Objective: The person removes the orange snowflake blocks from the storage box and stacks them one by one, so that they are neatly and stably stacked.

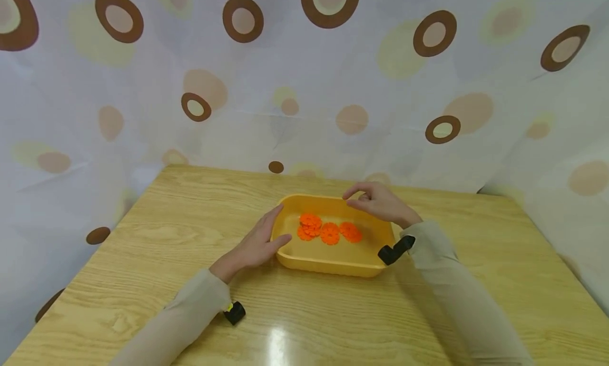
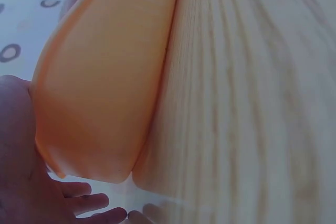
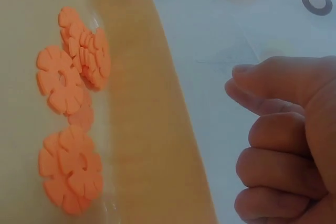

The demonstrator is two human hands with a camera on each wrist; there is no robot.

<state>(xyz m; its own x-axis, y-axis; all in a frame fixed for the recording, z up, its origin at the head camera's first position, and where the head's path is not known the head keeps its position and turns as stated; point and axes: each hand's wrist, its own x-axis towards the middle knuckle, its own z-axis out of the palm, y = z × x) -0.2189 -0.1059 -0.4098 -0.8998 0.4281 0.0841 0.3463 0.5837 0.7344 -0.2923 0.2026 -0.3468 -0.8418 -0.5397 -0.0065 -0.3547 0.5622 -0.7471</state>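
A yellow plastic tray with raised walls rests on the table. Inside it lie several orange flower-shaped discs, notched around the edge. Some overlap in a small pile at one end, and two others lie stacked. My left hand rests along the tray's left end, its fingers straight and the thumb over the rim. My right hand hovers by the far rim towards the right. Thumb and index tips are close together, the other fingers curl in, and nothing shows between them.
The wooden table extends around the tray on all sides. A patterned white cloth hangs behind and along both sides of the table. Black camera mounts sit at both wrists; the right one overlaps the tray's corner in the head view.
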